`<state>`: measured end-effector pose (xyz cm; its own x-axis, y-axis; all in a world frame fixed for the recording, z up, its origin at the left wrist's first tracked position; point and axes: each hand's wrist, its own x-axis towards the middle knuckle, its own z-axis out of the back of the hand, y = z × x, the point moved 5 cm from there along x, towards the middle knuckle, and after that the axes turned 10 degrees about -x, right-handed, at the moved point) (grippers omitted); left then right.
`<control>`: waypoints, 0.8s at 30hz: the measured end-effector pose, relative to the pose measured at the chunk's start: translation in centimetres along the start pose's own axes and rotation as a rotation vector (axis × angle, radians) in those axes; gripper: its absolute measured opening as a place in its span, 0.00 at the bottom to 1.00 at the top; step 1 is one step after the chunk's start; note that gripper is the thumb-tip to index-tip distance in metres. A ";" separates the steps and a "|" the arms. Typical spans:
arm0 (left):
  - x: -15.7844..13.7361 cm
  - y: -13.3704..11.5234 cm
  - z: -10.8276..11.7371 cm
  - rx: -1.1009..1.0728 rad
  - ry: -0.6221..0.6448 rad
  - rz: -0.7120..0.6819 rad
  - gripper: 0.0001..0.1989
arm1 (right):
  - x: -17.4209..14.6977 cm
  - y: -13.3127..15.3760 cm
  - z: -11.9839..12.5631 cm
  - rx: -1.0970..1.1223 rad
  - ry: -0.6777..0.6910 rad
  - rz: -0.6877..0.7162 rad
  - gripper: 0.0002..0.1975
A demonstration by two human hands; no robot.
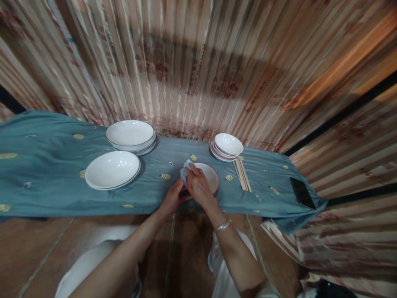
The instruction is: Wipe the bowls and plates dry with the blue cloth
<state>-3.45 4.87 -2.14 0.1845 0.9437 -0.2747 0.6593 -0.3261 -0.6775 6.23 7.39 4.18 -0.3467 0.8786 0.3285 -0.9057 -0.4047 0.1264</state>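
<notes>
While the left hand (173, 197) is gripping a bowl (210, 177), the right (198, 185) is clutching cloth (184, 174). They're working near the surface's front edge (145, 203).

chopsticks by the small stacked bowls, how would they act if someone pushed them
Probably stiff, since the chopsticks lie straight. They may splay apart when pushed, as they lie side by side with no band visible. Likely light, being so thin.

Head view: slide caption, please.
Right hand holds a cloth to a bowl, left hand at its rim, chopsticks lying nearby.
</notes>
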 end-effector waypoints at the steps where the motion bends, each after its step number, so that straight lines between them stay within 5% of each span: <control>1: 0.0 0.0 0.1 0.005 -0.003 -0.011 0.23 | 0.1 -0.1 0.0 -0.017 0.008 0.000 0.21; 7: 0.2 0.2 0.1 0.032 0.018 0.000 0.31 | 0.1 -1.3 -0.3 -0.112 0.017 -0.015 0.21; 24: 0.1 -0.1 -0.1 0.083 0.006 -0.009 0.27 | -1.9 -5.0 0.3 -0.240 0.145 -0.156 0.17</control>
<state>-3.41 4.97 -2.00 0.1834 0.9470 -0.2639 0.5982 -0.3205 -0.7344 11.47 7.61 3.22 -0.2145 0.9594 0.1833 -0.9764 -0.2059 -0.0648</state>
